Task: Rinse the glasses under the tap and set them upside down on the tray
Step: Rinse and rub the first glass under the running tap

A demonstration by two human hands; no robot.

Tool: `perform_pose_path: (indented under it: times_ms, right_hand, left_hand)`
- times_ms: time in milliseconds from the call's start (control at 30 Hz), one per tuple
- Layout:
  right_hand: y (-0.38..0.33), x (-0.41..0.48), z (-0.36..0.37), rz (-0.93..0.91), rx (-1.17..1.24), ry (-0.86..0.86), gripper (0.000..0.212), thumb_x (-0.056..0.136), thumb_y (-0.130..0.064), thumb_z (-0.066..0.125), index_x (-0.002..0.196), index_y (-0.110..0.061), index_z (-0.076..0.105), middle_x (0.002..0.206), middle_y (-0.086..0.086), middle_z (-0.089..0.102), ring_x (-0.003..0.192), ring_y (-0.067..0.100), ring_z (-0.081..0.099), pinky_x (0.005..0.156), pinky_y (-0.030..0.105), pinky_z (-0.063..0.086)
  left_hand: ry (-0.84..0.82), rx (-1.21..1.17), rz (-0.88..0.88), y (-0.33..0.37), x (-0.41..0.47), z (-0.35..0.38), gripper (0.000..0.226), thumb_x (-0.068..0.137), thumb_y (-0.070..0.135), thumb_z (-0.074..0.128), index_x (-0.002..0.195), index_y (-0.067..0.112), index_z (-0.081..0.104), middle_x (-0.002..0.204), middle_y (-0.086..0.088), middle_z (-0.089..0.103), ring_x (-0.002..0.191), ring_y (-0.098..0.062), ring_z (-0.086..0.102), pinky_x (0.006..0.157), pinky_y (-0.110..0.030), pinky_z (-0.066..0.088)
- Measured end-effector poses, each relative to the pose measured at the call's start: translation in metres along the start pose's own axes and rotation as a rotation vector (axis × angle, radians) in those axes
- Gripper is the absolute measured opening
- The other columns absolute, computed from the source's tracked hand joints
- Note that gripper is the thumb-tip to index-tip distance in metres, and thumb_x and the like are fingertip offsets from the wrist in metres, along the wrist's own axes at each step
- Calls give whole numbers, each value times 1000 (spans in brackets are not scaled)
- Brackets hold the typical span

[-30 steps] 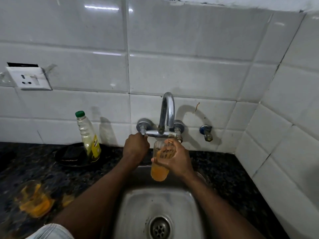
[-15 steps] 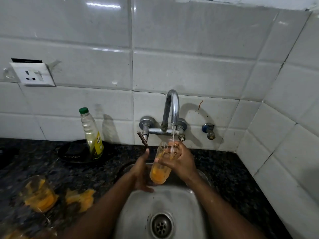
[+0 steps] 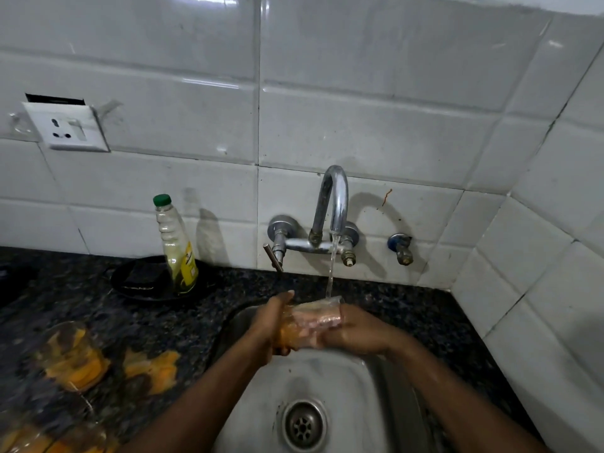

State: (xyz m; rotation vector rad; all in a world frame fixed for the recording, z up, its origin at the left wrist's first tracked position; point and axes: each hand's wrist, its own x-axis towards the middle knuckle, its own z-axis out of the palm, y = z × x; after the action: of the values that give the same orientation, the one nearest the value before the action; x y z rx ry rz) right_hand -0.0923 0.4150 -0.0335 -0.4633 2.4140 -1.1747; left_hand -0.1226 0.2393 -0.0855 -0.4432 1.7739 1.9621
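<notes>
Water runs from the chrome tap (image 3: pixel 333 204) onto a clear glass (image 3: pixel 313 322) smeared with orange residue. The glass lies tilted almost sideways over the steel sink (image 3: pixel 327 380), its mouth toward the right. My right hand (image 3: pixel 356 331) grips it at the mouth end. My left hand (image 3: pixel 271 325) is against its base end, fingers straight and pointing up. More dirty glasses with orange residue stand on the dark counter at the left: one (image 3: pixel 70 358) upright, others (image 3: pixel 58 439) at the bottom-left edge, blurred.
An orange spill (image 3: pixel 150 371) lies on the granite counter (image 3: pixel 228 289) beside the sink. A dish-soap bottle (image 3: pixel 176 246) stands on a black dish (image 3: pixel 137 282) by the wall. A second valve (image 3: pixel 400 248) and a wall socket (image 3: pixel 65 127) sit on the white tiles.
My left hand left the tap handle and came down onto the glass. Water started running. The glass went from upright to nearly sideways and lower over the sink.
</notes>
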Motion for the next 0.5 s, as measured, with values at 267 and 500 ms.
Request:
perform_pose_path:
  times_ms: [267,500]
  right_hand:
    - [18,39,-1,-136,-673,-225,55,85,-10,54,139,-22,48,138,5,56,125,19,54,109,32,42]
    - [14,43,7,-167,-320,-167,64,78,6,59,136,-20,51,135,-9,54,122,-3,52,104,18,43]
  left_hand:
    - [157,68,152,12,3,-13,22,90,21,55,78,5,66,54,-10,62,43,-23,53,41,-26,39]
    - [123,58,481,18,4,-27,44,87,37,62,81,-6,63,70,-17,64,56,-24,59,49,-31,45]
